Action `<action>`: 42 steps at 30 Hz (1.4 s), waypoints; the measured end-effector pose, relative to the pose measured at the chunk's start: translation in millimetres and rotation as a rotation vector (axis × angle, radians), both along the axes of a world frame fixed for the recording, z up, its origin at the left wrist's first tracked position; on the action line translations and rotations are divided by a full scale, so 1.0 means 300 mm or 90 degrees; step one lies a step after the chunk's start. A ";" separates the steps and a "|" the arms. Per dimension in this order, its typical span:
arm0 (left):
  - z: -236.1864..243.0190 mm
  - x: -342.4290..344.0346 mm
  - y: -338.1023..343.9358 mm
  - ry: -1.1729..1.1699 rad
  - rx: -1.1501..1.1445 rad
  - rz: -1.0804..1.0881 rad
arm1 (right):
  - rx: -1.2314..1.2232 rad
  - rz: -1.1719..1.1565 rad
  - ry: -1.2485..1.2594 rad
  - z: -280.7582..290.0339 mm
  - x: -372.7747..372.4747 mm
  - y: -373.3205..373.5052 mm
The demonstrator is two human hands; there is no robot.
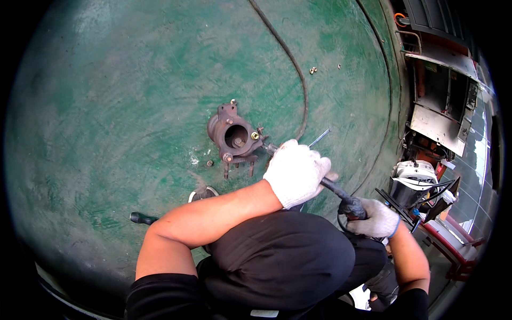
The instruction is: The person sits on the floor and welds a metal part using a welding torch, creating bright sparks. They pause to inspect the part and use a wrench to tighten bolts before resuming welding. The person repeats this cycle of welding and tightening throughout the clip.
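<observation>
A rusty brown cast-metal housing [220, 130], like a turbocharger part, lies on the green floor with its round opening facing up. Bolts and studs stick out around its flange. My left hand [298, 173], in a white knit glove, is closed around the front of a long dark bar-shaped tool [335, 188]. The tool's near-housing end reaches the right side of the flange, by a brass-coloured nut [255, 136]; the exact contact is hard to make out. My right hand [376, 220], also gloved, grips the tool's black-wrapped rear end.
A dark cable [288, 50] runs across the floor toward my left hand. Beyond that hand lies a thin metal rod [320, 137]. Small loose fasteners [313, 70] lie farther off. A black tool handle [143, 218] is left of my shoe [204, 193]. Metal cabinets [437, 90] line the right.
</observation>
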State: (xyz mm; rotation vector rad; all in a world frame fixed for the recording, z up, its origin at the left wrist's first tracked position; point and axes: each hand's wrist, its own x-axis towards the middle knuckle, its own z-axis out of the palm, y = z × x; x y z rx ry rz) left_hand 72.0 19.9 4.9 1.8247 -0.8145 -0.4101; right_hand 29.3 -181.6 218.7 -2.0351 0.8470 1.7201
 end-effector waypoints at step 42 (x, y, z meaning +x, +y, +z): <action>-0.058 0.057 0.067 0.098 -0.083 0.209 | -0.210 0.043 0.138 0.072 0.355 0.361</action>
